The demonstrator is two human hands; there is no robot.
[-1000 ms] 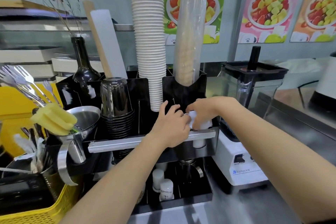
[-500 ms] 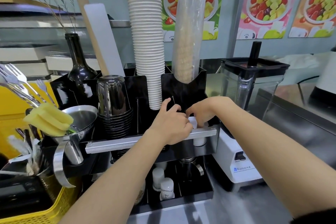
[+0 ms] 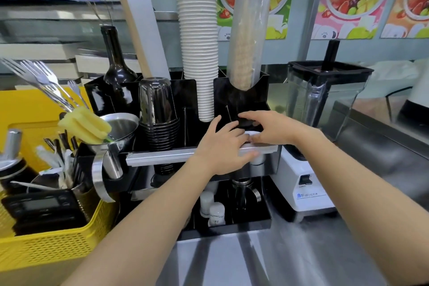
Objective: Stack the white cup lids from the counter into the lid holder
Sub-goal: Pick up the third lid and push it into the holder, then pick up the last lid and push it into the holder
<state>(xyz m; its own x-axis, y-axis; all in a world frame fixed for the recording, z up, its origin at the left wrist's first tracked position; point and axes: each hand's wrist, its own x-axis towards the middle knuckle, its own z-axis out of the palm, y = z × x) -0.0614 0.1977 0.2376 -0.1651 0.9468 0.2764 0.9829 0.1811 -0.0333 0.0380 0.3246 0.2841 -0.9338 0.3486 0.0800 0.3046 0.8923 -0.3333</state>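
A head-worn camera looks down over both bare forearms, which reach from the bottom of the frame to meet at the centre. There a black holder [image 3: 241, 100] stands on a steel tabletop [image 3: 301, 251].

The left hand [image 3: 222, 146] lies palm down over the holder's silver front rail [image 3: 162, 157], fingers loosely curled toward the right. The right hand [image 3: 269, 126] comes in from the right, fingers spread and pointing left, so that the two sets of fingertips nearly touch. Between and just under them shows a sliver of white lid [image 3: 251, 133], lying flat at the mouth of the holder's front-right slot. More white shows lower down behind the rail, probably lids already in place. Both grips look partly open, resting on the lid's edge rather than clamped; the exact contact is hidden by the fingers.

The lid sits directly below the fingertips of both hands, the right hand covering more of it. The stack's long axis looks vertical, so the coming move is likely a straight press downward.

Above, centre frame, rise a tall column of white cups [image 3: 197, 42] and a wrapped sleeve [image 3: 248, 30]. A blender [image 3: 325, 104] stands at right.
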